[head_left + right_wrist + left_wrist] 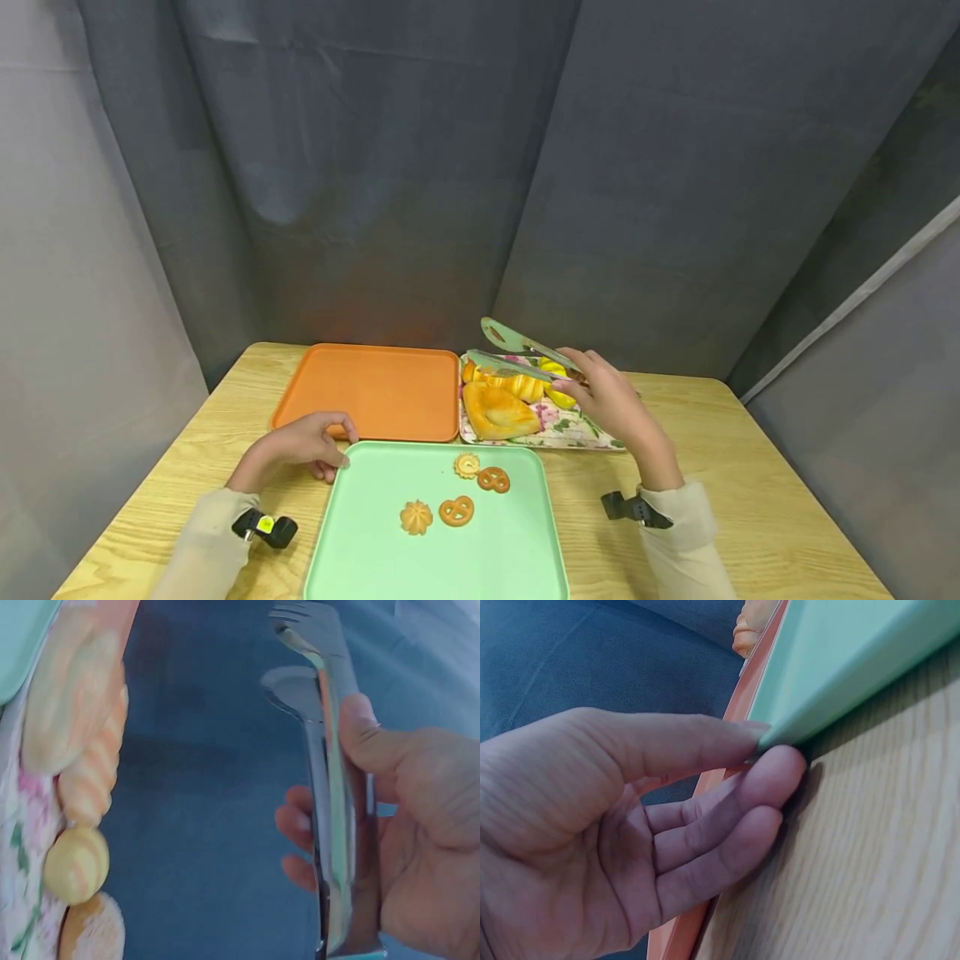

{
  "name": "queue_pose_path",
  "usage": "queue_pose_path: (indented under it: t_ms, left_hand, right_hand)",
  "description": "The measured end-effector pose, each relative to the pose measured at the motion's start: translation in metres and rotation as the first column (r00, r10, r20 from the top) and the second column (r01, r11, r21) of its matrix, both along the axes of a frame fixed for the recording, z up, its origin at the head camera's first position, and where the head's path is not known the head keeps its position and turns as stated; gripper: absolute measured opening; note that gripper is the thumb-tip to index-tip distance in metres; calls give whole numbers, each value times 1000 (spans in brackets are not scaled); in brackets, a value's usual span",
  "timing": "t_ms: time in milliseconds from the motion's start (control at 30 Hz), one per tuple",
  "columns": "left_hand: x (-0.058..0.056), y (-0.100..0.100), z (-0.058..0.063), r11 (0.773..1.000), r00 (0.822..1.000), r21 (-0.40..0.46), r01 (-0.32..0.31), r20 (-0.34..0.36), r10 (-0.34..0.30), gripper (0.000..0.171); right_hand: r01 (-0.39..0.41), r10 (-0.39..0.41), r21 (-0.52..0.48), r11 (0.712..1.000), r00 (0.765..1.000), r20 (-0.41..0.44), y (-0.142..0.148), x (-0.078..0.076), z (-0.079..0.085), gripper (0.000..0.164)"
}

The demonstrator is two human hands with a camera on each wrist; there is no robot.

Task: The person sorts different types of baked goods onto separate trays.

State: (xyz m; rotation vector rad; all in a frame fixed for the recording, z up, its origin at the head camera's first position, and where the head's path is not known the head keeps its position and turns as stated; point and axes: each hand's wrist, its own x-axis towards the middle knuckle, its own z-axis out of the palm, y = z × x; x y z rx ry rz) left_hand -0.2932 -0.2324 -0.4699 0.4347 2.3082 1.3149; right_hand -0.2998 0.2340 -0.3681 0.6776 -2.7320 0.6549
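Observation:
My right hand point(611, 400) grips metal tongs point(525, 346) above the floral tray, thumb on one arm and fingers around the other. In the right wrist view, the tips of the tongs point(304, 660) stand apart with nothing between them. At the far left corner of the light green tray point(360, 558), my left hand point(303, 442) pinches the rim between thumb and forefinger; its other fingers curl loosely below. On that tray lie two pretzels point(456, 511), a star-shaped cookie point(416, 517) and a round ring cookie point(467, 466).
Behind the green tray stands an orange tray point(375, 392). To its right, the floral tray point(577, 433) carries a large folded pastry point(497, 412), a twisted bread point(525, 387), a yellow bun point(76, 866) and a sugar-dusted bun point(94, 930). A grey curtain point(390, 167) hangs behind the wooden table point(750, 500).

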Motion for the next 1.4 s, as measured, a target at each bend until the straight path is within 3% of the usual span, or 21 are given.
queue_pose_path:
  t_ms: [167,300,500,733,1067,1400]
  left_hand:
    - [0,-1,0,1000,1000,6,8,-10,-8,27]
    - [0,0,0,1000,1000,3,9,-11,-8,27]
    - [-1,2,2,1000,1000,-9,-4,-6,4,27]
    - [-2,3,4,1000,1000,-20,-10,-2,10,27]
    - [-4,3,2,1000,1000,-18,-14,-3,14,27]
    - [-5,1,1,1000,1000,-9,9,-10,-10,26]
  right_hand:
    - [-64,63,2,998,993,-104,-22,12,8,54]
    - [-128,136,61,990,978,-159,-36,21,3,55]
    - [-200,228,199,959,965,-130,-48,35,-12,57]
    - [-273,342,328,904,923,-175,-51,38,-35,54]
    - [-331,430,379,864,877,-213,-51,41,-58,52]
    - [-354,484,429,831,841,-242,-58,47,-64,45]
